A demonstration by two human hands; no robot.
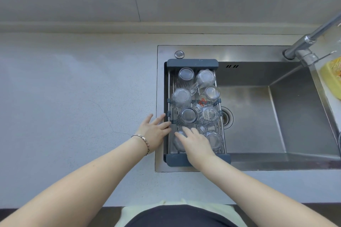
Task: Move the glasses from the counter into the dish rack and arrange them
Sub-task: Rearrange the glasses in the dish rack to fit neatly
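Note:
A dark-framed wire dish rack (pixel 192 62) spans the left end of the steel sink. Several clear glasses stand upside down in it, among them one at the far left (pixel 186 74), one at mid left (pixel 180 97) and one near the front right (pixel 214 141). My left hand (pixel 154 131) lies flat at the rack's left rail, fingers spread, holding nothing. My right hand (pixel 195 143) reaches over the rack's near end, fingers resting on a clear glass (pixel 178 144) at the front left. That glass is partly hidden by the hand.
The steel sink (pixel 258 116) with its drain lies right of the rack, with a faucet (pixel 311 38) at its back right. A yellow board (pixel 332 77) sits at the far right edge. Pots and small items line the back ledge. Grey counter (pixel 73 97) stretches left.

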